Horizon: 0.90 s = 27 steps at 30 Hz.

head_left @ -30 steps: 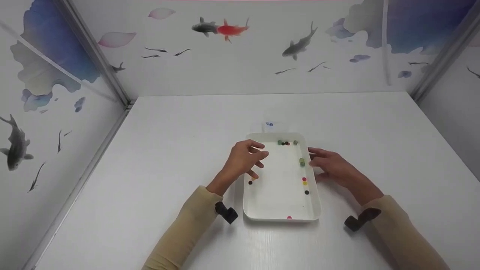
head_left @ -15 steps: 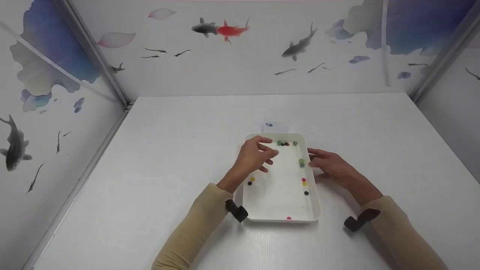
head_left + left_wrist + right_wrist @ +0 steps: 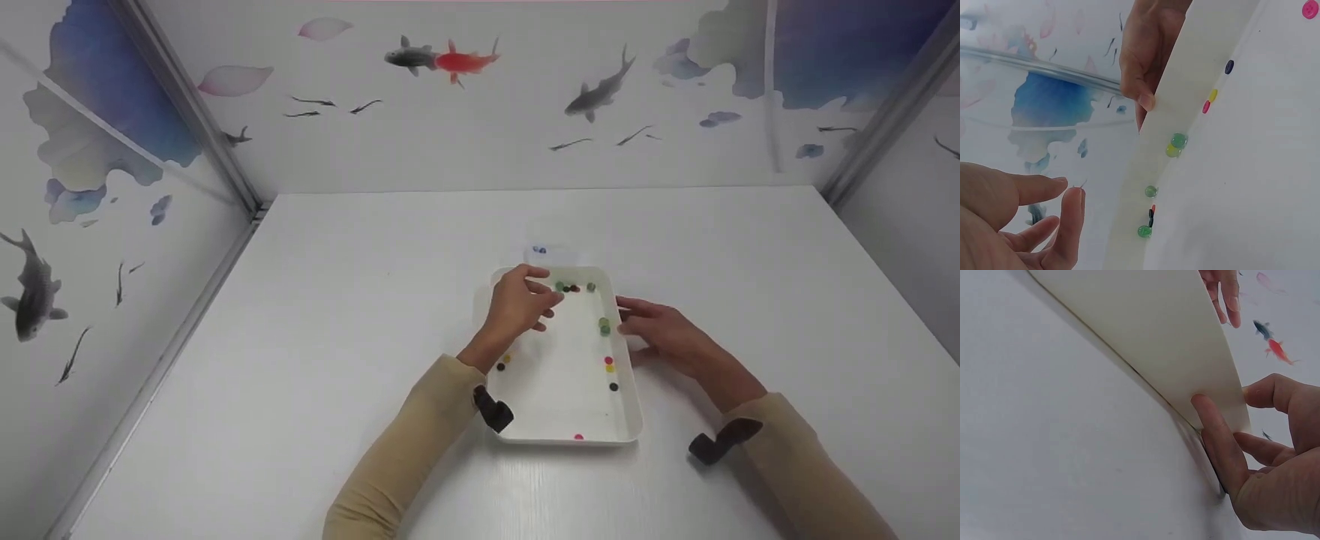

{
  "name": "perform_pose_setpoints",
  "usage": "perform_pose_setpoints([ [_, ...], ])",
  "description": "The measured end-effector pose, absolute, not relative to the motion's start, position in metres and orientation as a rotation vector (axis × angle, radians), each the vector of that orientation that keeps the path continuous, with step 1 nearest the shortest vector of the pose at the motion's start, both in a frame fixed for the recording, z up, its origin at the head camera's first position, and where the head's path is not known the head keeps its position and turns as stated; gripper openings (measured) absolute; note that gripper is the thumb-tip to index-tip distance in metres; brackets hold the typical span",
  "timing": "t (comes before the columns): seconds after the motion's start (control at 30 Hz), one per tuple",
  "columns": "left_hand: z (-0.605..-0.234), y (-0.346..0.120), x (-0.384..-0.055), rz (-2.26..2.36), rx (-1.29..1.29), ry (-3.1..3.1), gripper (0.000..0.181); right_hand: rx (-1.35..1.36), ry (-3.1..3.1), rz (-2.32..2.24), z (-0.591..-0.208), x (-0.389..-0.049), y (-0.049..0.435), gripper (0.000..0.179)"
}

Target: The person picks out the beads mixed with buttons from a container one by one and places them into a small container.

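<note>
A white rectangular tray [image 3: 559,352] holds small round buttons and green glass marbles. My left hand [image 3: 519,301] hovers over its far left part, fingers bent, with nothing between thumb and index fingertip in the left wrist view. My right hand [image 3: 667,337] holds the tray's right side, thumb at the rim and fingers against the outer wall [image 3: 1145,326]. Marbles [image 3: 1179,140] lie along the right wall and in the far right corner. Near the right wall are a yellow button [image 3: 610,369] and a black button [image 3: 613,387]; a pink button [image 3: 1310,9] lies by the near wall.
Behind the tray stands a small clear box [image 3: 555,256] with blue bits inside. White walls with painted fish [image 3: 465,61] enclose the white table [image 3: 360,300] at the back and sides. Each sleeve carries a black wrist camera [image 3: 493,409].
My left hand has moved right and away from me over the tray, uncovering the yellow button by the left wall. My right hand and the tray have stayed in place.
</note>
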<state>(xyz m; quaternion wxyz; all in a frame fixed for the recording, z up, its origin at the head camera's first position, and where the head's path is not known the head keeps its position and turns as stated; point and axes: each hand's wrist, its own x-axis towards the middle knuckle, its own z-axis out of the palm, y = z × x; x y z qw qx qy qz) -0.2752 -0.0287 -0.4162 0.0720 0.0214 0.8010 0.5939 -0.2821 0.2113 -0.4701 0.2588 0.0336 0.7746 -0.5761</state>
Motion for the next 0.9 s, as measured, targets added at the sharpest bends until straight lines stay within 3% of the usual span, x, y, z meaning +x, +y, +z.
perform_pose_setpoints([
  [0.4,-0.425,-0.018,-0.285,1.738,0.053,2.416,0.023,0.091,2.059,-1.596,-0.469,-0.281,0.212,0.066],
  [0.9,-0.436,-0.009,-0.298,1.659,0.033,2.491,0.021,0.102,2.064,-1.570,-0.469,-0.283,0.214,0.066],
])
